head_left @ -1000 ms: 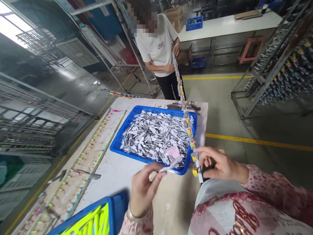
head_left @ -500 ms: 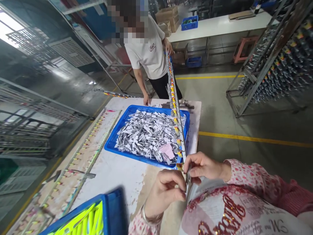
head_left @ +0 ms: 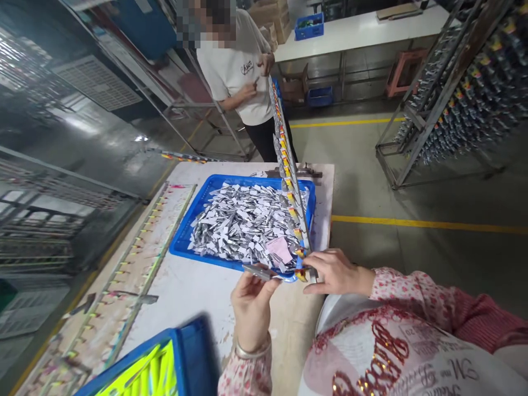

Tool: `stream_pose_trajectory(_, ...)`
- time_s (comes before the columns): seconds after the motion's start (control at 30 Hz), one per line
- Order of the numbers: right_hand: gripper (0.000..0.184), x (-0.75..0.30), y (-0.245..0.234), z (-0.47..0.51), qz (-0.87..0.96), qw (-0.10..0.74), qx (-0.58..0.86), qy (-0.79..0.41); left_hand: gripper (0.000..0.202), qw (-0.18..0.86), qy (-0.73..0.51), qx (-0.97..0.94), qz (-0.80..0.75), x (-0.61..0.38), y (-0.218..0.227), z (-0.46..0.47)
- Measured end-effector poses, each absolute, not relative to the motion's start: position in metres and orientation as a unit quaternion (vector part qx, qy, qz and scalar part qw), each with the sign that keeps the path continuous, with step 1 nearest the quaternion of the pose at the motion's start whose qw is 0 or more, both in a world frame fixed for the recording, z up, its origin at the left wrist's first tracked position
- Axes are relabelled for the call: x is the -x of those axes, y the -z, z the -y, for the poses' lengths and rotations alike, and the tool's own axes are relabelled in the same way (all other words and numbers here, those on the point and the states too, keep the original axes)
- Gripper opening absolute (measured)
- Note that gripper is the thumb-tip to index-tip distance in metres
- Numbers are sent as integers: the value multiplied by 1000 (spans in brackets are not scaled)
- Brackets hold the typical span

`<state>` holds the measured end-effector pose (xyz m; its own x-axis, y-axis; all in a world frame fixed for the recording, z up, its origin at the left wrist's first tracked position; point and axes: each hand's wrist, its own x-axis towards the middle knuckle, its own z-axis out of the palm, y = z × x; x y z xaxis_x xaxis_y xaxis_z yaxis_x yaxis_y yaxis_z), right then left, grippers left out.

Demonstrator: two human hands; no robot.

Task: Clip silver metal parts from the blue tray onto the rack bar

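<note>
Grey workshop floor [head_left: 363, 192] is showing beyond a pale table [head_left: 185, 291], where a co-worker [head_left: 235, 71] in a white shirt is standing by the far end of a long bar [head_left: 304, 224]. Yellow clips [head_left: 290, 197] are running along that bar, and it is slanting over a blue tray [head_left: 206, 260] that is holding a heap of grey pieces [head_left: 235, 220] and 1 pink paper [head_left: 279, 250].

The left hand [head_left: 251, 311] is pinching 1 grey piece [head_left: 258, 271] between thumb and fingers, in front of the tray's near edge. Its white end is pointing towards the nearest clip [head_left: 301, 274] — whether they are touching, I cannot tell. The right hand [head_left: 336, 272] is closing thumb and fingers around the bar's near end.

The 2 hands seem to be joining piece and clip. The next move is probably calling for a steady bar — and for careful lining-up of that white end.
</note>
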<state>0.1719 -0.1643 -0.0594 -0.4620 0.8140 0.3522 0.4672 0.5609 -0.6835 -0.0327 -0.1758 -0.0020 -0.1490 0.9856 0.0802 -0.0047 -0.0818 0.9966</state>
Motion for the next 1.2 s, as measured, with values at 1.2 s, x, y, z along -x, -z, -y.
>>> stream_pose_trajectory(1.2,24,-163,88,158,845,245,406,-246,23,134,-324,-837,-419,13,7,179)
